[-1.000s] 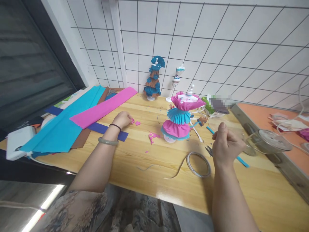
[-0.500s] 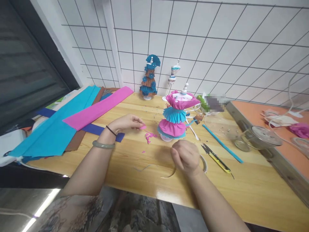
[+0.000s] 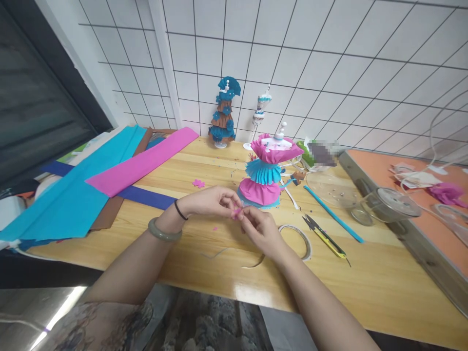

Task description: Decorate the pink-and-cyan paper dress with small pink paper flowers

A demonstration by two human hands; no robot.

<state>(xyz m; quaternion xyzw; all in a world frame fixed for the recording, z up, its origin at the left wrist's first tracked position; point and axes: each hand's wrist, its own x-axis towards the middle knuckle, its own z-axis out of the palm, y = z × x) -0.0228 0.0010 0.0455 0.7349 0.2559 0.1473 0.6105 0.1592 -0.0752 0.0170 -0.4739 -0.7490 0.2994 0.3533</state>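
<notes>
My left hand (image 3: 210,201) and my right hand (image 3: 259,229) meet over the wooden table (image 3: 365,282), fingertips pinched together on a small pink paper piece (image 3: 237,213). Just behind them stands a small dress form in a pink and blue crepe paper dress (image 3: 266,171). A roll of tape (image 3: 298,240) lies right of my right hand, with yellow-handled snips (image 3: 324,236) beyond it. One pink paper flower (image 3: 198,183) lies on the table left of the dress.
Sheets of blue (image 3: 69,195), pink (image 3: 146,160), navy and brown crepe paper lie at the left. Two more small dressed forms (image 3: 223,113) stand by the tiled wall. A blue strip (image 3: 332,213), a clear lid and a glass jar (image 3: 387,207) sit at the right beside an orange tray.
My right hand put down the snips and came left. My left hand carried a pink piece from the left toward the middle. Both hands now pinch it together.
</notes>
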